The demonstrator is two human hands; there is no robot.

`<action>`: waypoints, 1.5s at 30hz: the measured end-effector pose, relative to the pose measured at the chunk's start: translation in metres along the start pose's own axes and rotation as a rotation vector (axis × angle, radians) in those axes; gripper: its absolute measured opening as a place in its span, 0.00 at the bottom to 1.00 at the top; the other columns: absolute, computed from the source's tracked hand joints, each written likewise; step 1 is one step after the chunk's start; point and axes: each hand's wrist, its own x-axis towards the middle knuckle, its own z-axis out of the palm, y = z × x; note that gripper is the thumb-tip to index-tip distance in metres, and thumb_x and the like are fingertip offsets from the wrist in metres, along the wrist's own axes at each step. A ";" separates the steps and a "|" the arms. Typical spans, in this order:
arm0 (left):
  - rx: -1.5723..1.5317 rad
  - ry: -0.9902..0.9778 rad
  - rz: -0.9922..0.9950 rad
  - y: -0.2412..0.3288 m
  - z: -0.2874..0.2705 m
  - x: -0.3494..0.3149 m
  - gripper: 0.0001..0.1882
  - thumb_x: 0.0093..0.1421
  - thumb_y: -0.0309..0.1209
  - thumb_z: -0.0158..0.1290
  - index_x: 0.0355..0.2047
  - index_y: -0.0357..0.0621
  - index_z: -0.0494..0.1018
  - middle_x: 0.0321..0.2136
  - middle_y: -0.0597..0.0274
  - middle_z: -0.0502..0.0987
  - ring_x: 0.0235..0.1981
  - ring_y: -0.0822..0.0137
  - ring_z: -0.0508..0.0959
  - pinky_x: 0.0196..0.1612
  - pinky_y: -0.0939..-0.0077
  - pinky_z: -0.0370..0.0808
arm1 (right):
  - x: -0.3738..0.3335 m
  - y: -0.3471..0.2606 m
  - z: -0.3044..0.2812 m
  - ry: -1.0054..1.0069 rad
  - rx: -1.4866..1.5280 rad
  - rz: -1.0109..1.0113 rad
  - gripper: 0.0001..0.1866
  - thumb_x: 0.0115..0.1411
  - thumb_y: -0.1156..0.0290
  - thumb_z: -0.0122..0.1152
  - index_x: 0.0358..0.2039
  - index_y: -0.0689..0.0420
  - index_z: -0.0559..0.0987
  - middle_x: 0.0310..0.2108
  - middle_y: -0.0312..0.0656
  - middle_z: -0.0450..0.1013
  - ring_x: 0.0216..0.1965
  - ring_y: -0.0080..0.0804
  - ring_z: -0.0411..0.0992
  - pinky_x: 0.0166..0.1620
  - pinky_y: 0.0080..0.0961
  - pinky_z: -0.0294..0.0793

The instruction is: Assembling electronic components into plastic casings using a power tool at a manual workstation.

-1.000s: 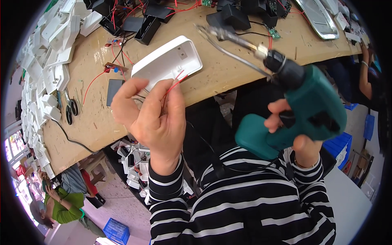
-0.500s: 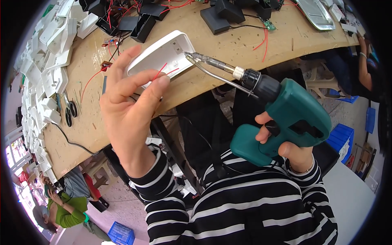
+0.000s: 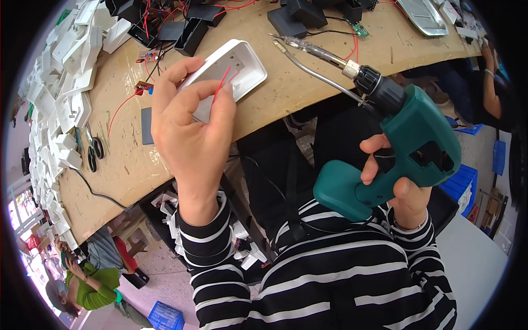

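My left hand (image 3: 192, 132) reaches over the table's near edge, thumb and index finger pinching a thin red wire (image 3: 221, 87). Its other fingers lie against the far left side of a white plastic housing (image 3: 254, 67), which rests tilted with its hollow side showing; part of it is hidden behind the hand. My right hand (image 3: 410, 201) is wrapped around the handle of a green soldering gun (image 3: 426, 124). The gun's metal tip and curved solder feed tube (image 3: 308, 67) point up and left, apart from the housing.
White plastic housings (image 3: 71, 55) are heaped along the table's left side, beside black-handled scissors (image 3: 94, 151). Black boxes (image 3: 192, 37) with red and black wires lie at the back. A metal tray (image 3: 423, 16) sits far right. Other people are at left and right.
The soldering gun has moved right and its tip has come away from the housing. My left hand has shifted slightly right, still pinching the red wire.
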 end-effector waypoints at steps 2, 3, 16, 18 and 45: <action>0.051 0.012 -0.013 0.005 0.002 0.001 0.03 0.46 0.22 0.56 0.24 0.35 0.75 0.38 0.52 0.74 0.38 0.59 0.75 0.41 0.72 0.71 | -0.002 -0.002 0.002 -0.013 -0.081 -0.013 0.39 0.50 0.56 0.67 0.54 0.68 0.62 0.45 0.59 0.69 0.32 0.33 0.74 0.32 0.22 0.77; 0.096 0.018 -0.007 0.006 0.003 0.002 0.03 0.46 0.22 0.56 0.24 0.35 0.75 0.37 0.52 0.74 0.38 0.59 0.75 0.39 0.72 0.71 | -0.004 -0.003 0.003 -0.013 -0.082 -0.011 0.39 0.50 0.56 0.67 0.54 0.68 0.62 0.45 0.59 0.69 0.32 0.33 0.74 0.32 0.22 0.77; 0.132 -0.095 0.105 0.003 -0.003 0.009 0.05 0.44 0.24 0.58 0.24 0.37 0.77 0.39 0.55 0.74 0.42 0.57 0.71 0.46 0.66 0.65 | -0.013 -0.004 0.002 -0.117 -0.121 0.081 0.38 0.50 0.59 0.68 0.53 0.70 0.63 0.46 0.57 0.68 0.35 0.33 0.73 0.36 0.26 0.76; 0.123 -0.181 0.151 -0.002 -0.011 0.014 0.05 0.43 0.24 0.59 0.23 0.38 0.78 0.40 0.56 0.74 0.43 0.57 0.70 0.46 0.67 0.65 | -0.014 -0.005 0.002 -0.091 -0.092 0.077 0.39 0.49 0.58 0.68 0.53 0.70 0.63 0.46 0.57 0.68 0.34 0.33 0.73 0.35 0.26 0.76; 0.315 0.009 0.145 0.001 0.011 0.004 0.03 0.43 0.24 0.57 0.20 0.39 0.75 0.34 0.62 0.74 0.34 0.64 0.72 0.41 0.69 0.61 | -0.014 -0.004 0.002 -0.014 -0.068 0.082 0.39 0.49 0.58 0.69 0.53 0.70 0.63 0.43 0.57 0.70 0.32 0.33 0.74 0.36 0.28 0.77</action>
